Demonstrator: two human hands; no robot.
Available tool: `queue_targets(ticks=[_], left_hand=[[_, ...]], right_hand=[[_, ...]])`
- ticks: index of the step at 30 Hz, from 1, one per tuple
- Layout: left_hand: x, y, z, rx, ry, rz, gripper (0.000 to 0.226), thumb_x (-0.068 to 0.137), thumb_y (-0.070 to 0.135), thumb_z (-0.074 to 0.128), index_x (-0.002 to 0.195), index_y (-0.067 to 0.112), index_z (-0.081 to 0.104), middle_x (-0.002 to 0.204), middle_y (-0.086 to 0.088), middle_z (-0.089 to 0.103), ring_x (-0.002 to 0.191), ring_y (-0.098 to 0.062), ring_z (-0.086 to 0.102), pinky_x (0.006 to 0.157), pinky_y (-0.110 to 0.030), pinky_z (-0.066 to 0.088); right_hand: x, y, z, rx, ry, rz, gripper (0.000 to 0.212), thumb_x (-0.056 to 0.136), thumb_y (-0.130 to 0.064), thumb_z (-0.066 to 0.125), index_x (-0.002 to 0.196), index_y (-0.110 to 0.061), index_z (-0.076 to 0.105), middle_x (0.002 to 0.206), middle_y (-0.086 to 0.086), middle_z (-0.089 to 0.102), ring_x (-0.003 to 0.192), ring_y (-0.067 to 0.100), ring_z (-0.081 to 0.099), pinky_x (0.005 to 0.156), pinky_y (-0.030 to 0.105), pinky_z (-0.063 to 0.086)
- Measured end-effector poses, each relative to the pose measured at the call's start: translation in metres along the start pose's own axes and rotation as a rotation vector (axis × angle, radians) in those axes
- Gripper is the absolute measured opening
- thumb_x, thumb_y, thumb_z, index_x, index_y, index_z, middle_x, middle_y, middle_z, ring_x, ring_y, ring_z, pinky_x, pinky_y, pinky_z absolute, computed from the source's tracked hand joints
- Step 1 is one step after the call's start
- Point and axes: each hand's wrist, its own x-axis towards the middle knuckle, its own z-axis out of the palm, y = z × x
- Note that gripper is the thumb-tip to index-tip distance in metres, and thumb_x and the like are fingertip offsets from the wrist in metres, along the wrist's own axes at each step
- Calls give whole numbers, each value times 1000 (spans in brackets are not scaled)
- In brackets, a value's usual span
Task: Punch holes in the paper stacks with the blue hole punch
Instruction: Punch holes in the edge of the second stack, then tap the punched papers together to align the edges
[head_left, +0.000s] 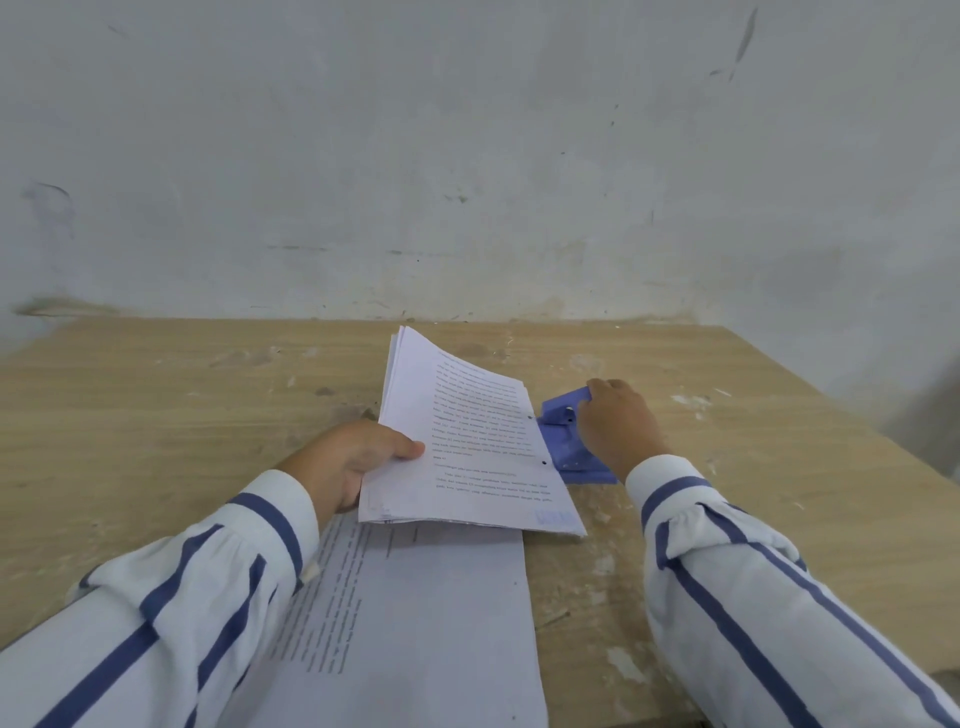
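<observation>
My left hand (353, 462) is gripping the paper stack (467, 441), fingers hiding underneath, only the thumb showing. My right hand (618, 421) is covering the blue hole punch (563, 431) along its right side. The lower stack (441, 623) is running off the bottom edge, its print blurring past reading.

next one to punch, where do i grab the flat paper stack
Probably grip the flat paper stack by its right long edge, from the right: it lies bare on the table, while the left sleeve covers the left side and the held stack overlaps the far end.
</observation>
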Motion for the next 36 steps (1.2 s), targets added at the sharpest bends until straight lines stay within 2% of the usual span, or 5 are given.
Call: queue_targets(ticks=[9, 15, 20, 27, 36], left_hand=[[-16, -13, -23, -140, -13, 89, 27, 88, 8, 64, 114, 1, 65, 106, -16, 72, 93, -31, 68, 75, -41, 55], [-27, -19, -33, -208, -15, 266, 31, 89, 12, 63, 119, 5, 64, 114, -12, 70, 106, -32, 65, 91, -44, 51], [-38, -26, -35, -279, -45, 318, 28, 90, 11, 61, 117, 8, 64, 113, -8, 71, 103, -28, 66, 81, -38, 53], [-48, -34, -46, -324, -70, 316, 30, 92, 15, 58, 121, 9, 63, 114, -11, 72, 104, -30, 68, 86, -42, 55], [-60, -38, -103, -359, -12, 269, 41, 94, 49, 44, 90, 13, 63, 64, -5, 68, 49, -15, 63, 45, -23, 52]], right_hand=[[-17, -29, 1, 302, 95, -79, 38, 95, -15, 42, 132, -9, 47, 141, 8, 44, 123, 24, 47, 94, 30, 41], [-32, -57, 6, 719, -74, 80, 54, 90, -24, 47, 141, -23, 32, 124, -3, 57, 74, 3, 54, 59, 24, 46], [-41, -66, 3, 993, -214, 190, 19, 81, -18, 49, 90, -22, 65, 95, 9, 72, 89, 31, 68, 80, 53, 56], [-43, -67, 1, 995, -225, 192, 11, 84, -17, 53, 85, -18, 64, 90, 6, 73, 84, 29, 68, 76, 46, 58], [-26, -62, -9, 764, -543, 83, 16, 92, -7, 51, 84, -7, 65, 102, 14, 72, 95, 33, 66, 88, 51, 53]])
